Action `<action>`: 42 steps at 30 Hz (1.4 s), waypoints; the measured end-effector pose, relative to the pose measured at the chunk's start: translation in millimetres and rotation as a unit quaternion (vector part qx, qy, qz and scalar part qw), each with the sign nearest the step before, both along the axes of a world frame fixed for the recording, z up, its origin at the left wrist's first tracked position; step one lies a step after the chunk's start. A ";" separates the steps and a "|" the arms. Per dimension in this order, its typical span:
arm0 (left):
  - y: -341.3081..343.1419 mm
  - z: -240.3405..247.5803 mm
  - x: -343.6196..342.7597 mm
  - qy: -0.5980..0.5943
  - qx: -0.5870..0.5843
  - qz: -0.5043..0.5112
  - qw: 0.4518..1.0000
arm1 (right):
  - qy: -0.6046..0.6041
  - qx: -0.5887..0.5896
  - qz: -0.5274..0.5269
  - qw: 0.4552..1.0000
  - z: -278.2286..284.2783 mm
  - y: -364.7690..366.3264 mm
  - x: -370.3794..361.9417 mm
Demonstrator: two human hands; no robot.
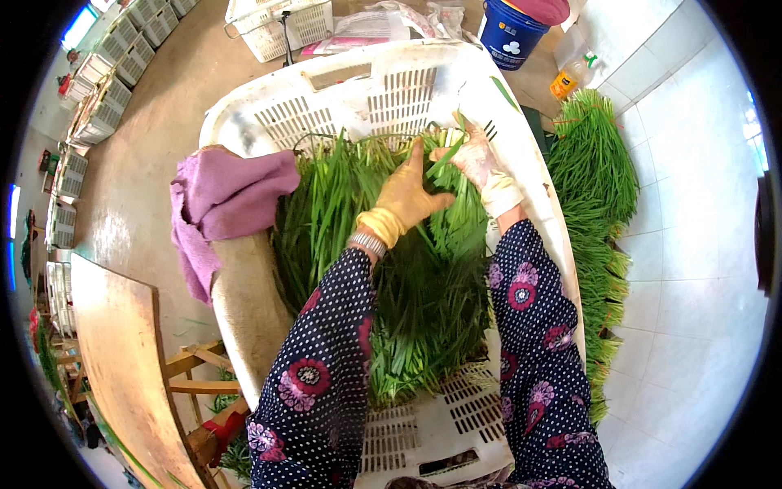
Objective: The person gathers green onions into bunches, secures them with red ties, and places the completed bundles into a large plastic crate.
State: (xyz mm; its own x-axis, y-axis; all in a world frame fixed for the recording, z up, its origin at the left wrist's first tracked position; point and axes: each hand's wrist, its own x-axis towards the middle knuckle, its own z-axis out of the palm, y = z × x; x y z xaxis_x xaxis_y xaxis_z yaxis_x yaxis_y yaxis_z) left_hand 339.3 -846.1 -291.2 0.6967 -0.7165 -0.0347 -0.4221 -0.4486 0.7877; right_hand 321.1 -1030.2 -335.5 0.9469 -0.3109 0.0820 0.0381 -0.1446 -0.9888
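Bundles of garlic chives [423, 277] lie in a large white plastic crate [342, 69], their pale cut ends toward its far wall. My left hand [407, 196], in a yellow rubber glove, rests over the middle of the chives, fingers stretched forward and thumb apart. Beside it on the right, my right hand [479, 165], in a paler, soiled glove, has a few green blades between thumb and fingers near the far right corner. A purple cloth [232, 191] hangs over the crate's left rim. The chives beneath my hands are partly hidden.
More chives [590, 179] are stacked along the tiled wall [692, 220] at right. Beyond the crate stand a blue bucket [511, 37], an orange-labelled bottle [573, 77] and a white basket [281, 28]. A wooden board [118, 350] stands at left, with stacked crates [102, 110] farther off.
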 end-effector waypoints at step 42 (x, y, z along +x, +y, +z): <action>57.1 -57.9 3.1 0.034 0.082 0.102 0.991 | -0.268 -0.093 -0.236 0.929 288.6 13.7 -26.9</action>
